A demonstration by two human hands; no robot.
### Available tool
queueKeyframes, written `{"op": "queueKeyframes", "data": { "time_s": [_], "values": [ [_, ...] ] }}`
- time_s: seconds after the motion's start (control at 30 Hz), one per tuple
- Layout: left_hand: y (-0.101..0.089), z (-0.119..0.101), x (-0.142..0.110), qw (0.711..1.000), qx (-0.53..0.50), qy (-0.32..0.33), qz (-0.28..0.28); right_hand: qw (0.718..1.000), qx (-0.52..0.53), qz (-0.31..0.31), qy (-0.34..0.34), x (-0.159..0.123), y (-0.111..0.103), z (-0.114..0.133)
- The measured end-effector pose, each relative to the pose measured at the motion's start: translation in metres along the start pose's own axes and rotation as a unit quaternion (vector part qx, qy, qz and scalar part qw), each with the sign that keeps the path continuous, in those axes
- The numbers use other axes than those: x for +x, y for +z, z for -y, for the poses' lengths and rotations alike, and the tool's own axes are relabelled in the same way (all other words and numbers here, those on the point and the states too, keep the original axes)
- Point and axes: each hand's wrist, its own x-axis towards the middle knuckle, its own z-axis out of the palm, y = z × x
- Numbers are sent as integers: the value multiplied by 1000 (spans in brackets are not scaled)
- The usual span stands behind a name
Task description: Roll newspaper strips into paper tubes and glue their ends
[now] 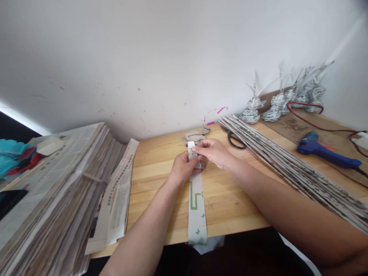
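Note:
A long paper strip (pixel 197 214), pale with green print, lies lengthwise on the wooden table and hangs slightly over its front edge. My left hand (pixel 184 167) is closed around the strip's far part, thumb on top. At the far end, my right hand (pixel 211 150) pinches the strip between thumb and fingers. The strip's far end seems folded over or doubled there; the fingers partly hide it. Just beyond my hands lies a crumpled greyish cloth (pixel 197 135).
On the left stands a tall stack of newspapers (pixel 89 172), with loose newspaper strips (pixel 120 199) beside it. Rolled paper sticks (pixel 276 165), black-handled scissors (pixel 237 141) and a blue glue gun (pixel 327 153) lie on the right. Several woven paper figures (pixel 251 111) stand at the back right.

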Motion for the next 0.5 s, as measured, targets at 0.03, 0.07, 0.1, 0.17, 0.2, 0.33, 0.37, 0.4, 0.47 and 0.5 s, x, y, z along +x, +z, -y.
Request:
{"op": "queueKeyframes", "data": {
  "time_s": [0.03, 0.07, 0.1, 0.17, 0.2, 0.33, 0.37, 0.4, 0.47, 0.5],
  "values": [
    [1, 0, 0, 1000, 7, -1, -4, 1000, 0, 1, 3, 0, 1, -1],
    [1, 0, -1, 1000, 12, -2, -6, 1000, -1, 0, 4, 0, 1, -2],
    [1, -1, -1, 1000, 14, -3, -7, 1000, -5, -2, 1, 0, 2, -3],
    [1, -2, -2, 1000, 12, -6, -5, 1000, -16, -10, -12, -1, 2, -4],
    [1, -3, -2, 1000, 8, -8, -2, 1000, -21, -12, -19, -2, 2, -3],
    [0, -6, -3, 1000, -16, -17, 6, 999, -17, 26, -21, -5, 1, 3],
    [-1, -6, -3, 1000, -22, -20, 7, 999, -12, 41, -17, -6, 1, 5],
    [-1, -6, -3, 999, -27, -25, 8, 999, -8, 52, -12, -6, 0, 7],
    [-3, -6, -3, 999, -39, -33, 13, 998, -1, 60, -3, -6, 0, 8],
    [-3, -5, -3, 998, -44, -35, 16, 998, 3, 58, 0, -6, 0, 9]
  ]
}}
